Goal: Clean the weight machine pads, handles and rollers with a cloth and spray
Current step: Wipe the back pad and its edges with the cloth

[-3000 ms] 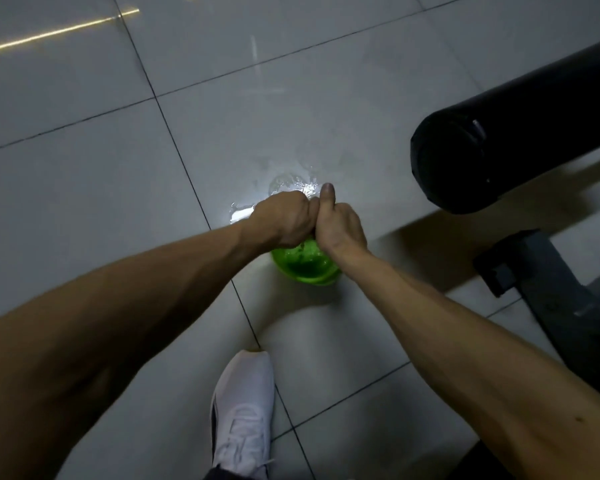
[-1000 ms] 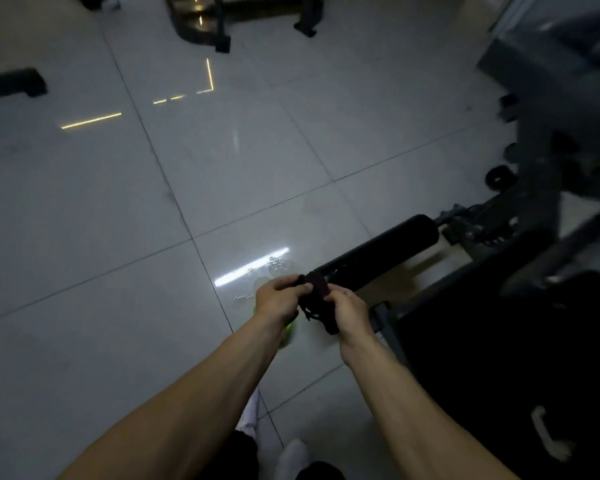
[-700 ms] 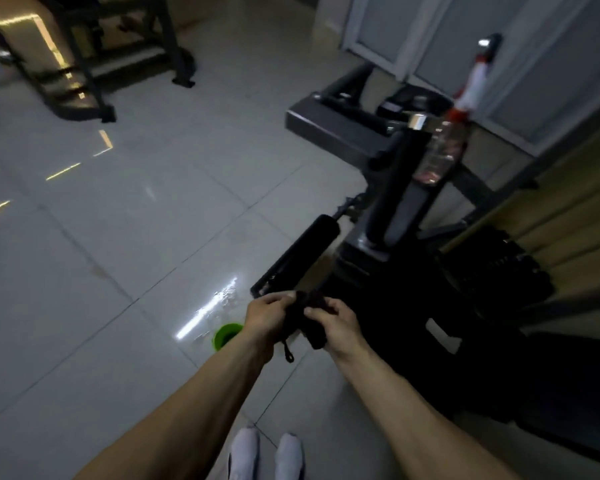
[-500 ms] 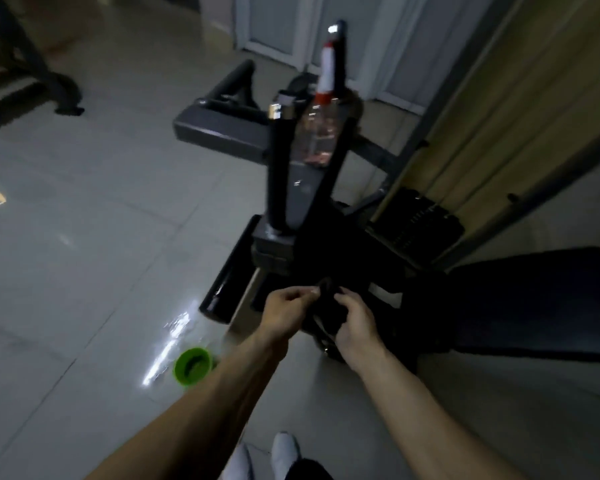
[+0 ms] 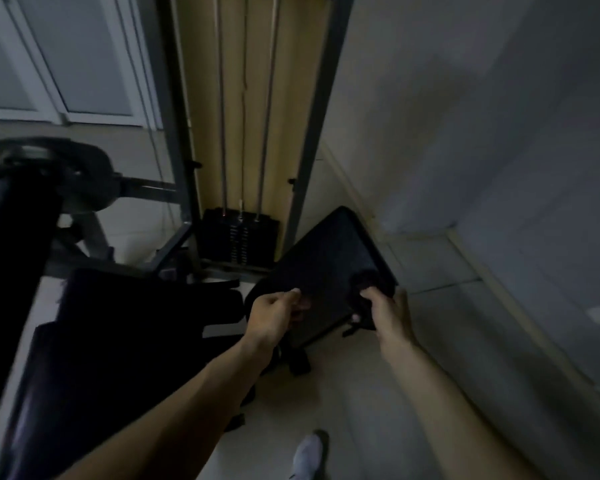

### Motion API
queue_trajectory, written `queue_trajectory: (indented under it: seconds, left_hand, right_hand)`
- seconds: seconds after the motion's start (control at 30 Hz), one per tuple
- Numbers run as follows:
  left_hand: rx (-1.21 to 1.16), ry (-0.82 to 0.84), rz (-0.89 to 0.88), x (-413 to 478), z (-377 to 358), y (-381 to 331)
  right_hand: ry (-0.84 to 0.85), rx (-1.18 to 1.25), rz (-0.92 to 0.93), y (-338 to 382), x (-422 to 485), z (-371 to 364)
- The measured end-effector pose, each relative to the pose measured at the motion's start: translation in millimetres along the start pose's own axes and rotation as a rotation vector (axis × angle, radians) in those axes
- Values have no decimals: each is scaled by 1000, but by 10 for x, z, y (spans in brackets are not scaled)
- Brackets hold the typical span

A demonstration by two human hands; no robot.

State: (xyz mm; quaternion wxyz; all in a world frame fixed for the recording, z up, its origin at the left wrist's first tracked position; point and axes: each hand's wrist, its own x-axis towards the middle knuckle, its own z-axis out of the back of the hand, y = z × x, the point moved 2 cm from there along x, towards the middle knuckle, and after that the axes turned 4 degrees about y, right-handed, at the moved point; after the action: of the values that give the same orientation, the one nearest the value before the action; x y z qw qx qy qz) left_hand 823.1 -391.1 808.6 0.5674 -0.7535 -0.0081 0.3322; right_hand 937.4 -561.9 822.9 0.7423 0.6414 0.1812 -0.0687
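Note:
A black rectangular pad (image 5: 326, 254) of the weight machine tilts up in the middle of the head view. My right hand (image 5: 388, 317) grips a bunched dark cloth (image 5: 369, 284) against the pad's right corner. My left hand (image 5: 271, 317) is at the pad's near left edge with thumb and fingers curled together. The scene is dark, and I cannot make out whether that hand pinches a part of the cloth. No spray bottle is in view.
A larger black pad (image 5: 118, 323) fills the lower left, with a dark padded arm (image 5: 11, 237) above it. The weight stack (image 5: 239, 237) with its guide rods stands behind, between grey uprights (image 5: 174, 133). A grey wall (image 5: 499, 133) closes the right side. My white shoe (image 5: 307, 455) is on the tiled floor.
I have turned right from the green bowl on the wet floor to the machine's pad. My hands, together on the cloth before, are now apart, and the bunch is in my right hand.

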Motion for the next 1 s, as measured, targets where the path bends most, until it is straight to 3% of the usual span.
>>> queue_trajectory:
  seconds: [0.2,0.37,0.53,0.73,1.0]
  left_hand:
    - [119,-50,79,1064,-814,-103]
    - [210,-69,3,1773,-1131,-141]
    - [360,-60,3,2394,-1047,-50]
    - [306,41,80,2672,-1070,-19]
    - [367,95,67,2704,-960,58]
  right_hand:
    - [-25,-268,239,301,1181,862]
    - [341,-782,353,-12,1723,617]
    - [332,-778,579,-173,1837,533]
    - [457,-828,543,205,2403,162]
    - [424,-1036,662,699,3307,-822]
